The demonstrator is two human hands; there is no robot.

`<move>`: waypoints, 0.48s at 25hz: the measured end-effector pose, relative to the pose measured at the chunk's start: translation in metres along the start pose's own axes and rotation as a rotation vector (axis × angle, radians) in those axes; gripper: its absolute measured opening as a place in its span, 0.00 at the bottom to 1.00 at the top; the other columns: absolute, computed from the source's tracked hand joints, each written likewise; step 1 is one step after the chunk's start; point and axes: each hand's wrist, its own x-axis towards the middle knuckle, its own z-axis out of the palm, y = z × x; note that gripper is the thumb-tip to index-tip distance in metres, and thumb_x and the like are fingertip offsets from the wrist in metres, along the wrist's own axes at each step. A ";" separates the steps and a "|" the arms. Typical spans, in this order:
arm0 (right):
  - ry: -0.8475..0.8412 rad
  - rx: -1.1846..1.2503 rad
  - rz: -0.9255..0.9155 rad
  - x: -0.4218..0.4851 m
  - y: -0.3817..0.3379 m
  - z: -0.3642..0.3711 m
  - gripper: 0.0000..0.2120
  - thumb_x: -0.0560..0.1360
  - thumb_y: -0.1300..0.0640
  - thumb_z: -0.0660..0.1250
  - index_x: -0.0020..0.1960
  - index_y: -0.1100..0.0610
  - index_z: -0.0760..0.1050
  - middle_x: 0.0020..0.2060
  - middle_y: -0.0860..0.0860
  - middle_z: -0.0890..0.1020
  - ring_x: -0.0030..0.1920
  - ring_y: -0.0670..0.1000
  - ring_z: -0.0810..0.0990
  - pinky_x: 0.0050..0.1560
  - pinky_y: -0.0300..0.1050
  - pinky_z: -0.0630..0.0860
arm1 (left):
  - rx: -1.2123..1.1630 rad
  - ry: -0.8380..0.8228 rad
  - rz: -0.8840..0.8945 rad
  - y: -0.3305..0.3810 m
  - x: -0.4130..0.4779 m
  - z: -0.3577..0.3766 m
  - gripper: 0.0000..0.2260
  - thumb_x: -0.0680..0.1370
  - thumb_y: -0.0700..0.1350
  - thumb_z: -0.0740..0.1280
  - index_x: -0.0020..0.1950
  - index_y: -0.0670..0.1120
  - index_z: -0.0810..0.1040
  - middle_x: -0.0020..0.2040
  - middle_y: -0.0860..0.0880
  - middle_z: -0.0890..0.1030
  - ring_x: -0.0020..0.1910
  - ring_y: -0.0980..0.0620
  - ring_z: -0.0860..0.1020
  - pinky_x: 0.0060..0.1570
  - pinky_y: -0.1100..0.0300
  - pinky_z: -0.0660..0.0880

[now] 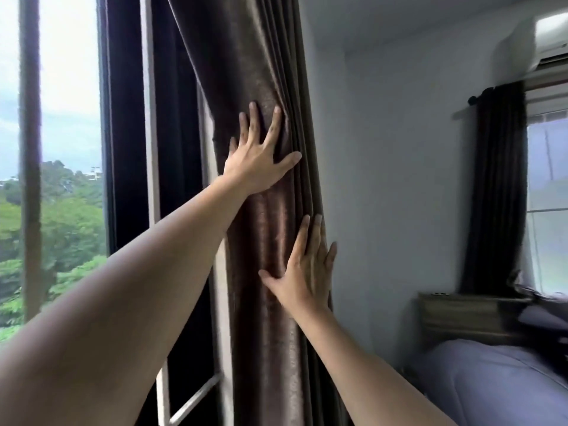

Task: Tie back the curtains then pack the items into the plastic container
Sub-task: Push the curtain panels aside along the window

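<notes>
A dark brown curtain (246,66) hangs gathered into a thick vertical bunch at the right side of the window. My left hand (258,155) lies flat on the bunch high up, fingers spread. My right hand (304,272) presses flat on the same bunch lower down, fingers apart and pointing up, at the curtain's right edge by the wall. Neither hand grips the fabric. No tie-back and no plastic container are in view.
The window (67,149) at the left shows trees outside, with a white frame (153,179) beside the curtain. A second dark curtain (495,186) hangs at a far window. A bed (498,382) with a wooden headboard (473,315) stands at the lower right, an air conditioner (544,38) above.
</notes>
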 end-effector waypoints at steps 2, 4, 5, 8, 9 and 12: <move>-0.056 -0.007 -0.039 0.011 0.012 0.009 0.63 0.62 0.35 0.72 0.73 0.59 0.30 0.76 0.62 0.46 0.76 0.60 0.48 0.70 0.55 0.38 | -0.009 -0.016 0.025 0.002 0.013 0.016 0.38 0.76 0.66 0.54 0.75 0.55 0.35 0.76 0.44 0.31 0.75 0.43 0.34 0.72 0.41 0.45; -0.072 0.005 -0.055 0.026 0.025 0.020 0.61 0.65 0.35 0.70 0.69 0.57 0.24 0.76 0.60 0.39 0.76 0.58 0.40 0.68 0.54 0.32 | -0.023 -0.027 0.044 0.003 0.027 0.033 0.38 0.76 0.66 0.55 0.75 0.55 0.35 0.75 0.43 0.31 0.75 0.43 0.34 0.72 0.41 0.45; -0.066 0.009 -0.050 0.034 0.032 0.027 0.61 0.66 0.36 0.70 0.69 0.57 0.24 0.75 0.59 0.37 0.76 0.58 0.38 0.67 0.53 0.30 | -0.024 -0.023 0.050 0.003 0.035 0.042 0.38 0.76 0.66 0.55 0.75 0.55 0.35 0.75 0.43 0.31 0.75 0.42 0.34 0.72 0.41 0.45; -0.055 0.018 -0.043 0.050 0.045 0.047 0.61 0.66 0.36 0.70 0.69 0.56 0.23 0.75 0.58 0.35 0.75 0.57 0.35 0.66 0.53 0.27 | -0.020 -0.001 0.070 0.003 0.053 0.067 0.38 0.76 0.65 0.54 0.76 0.53 0.35 0.75 0.42 0.32 0.75 0.41 0.35 0.72 0.40 0.46; -0.051 0.017 -0.042 0.053 0.049 0.054 0.61 0.66 0.36 0.70 0.69 0.56 0.23 0.75 0.58 0.35 0.75 0.57 0.35 0.67 0.54 0.27 | -0.016 0.005 0.080 0.004 0.057 0.074 0.38 0.76 0.66 0.54 0.76 0.53 0.35 0.76 0.42 0.32 0.75 0.41 0.35 0.72 0.40 0.46; -0.056 0.019 -0.041 0.068 0.063 0.076 0.61 0.65 0.35 0.70 0.69 0.56 0.23 0.75 0.58 0.35 0.75 0.57 0.35 0.67 0.55 0.29 | -0.017 -0.001 0.089 0.003 0.074 0.095 0.38 0.76 0.65 0.54 0.76 0.53 0.35 0.75 0.42 0.31 0.75 0.41 0.35 0.72 0.40 0.46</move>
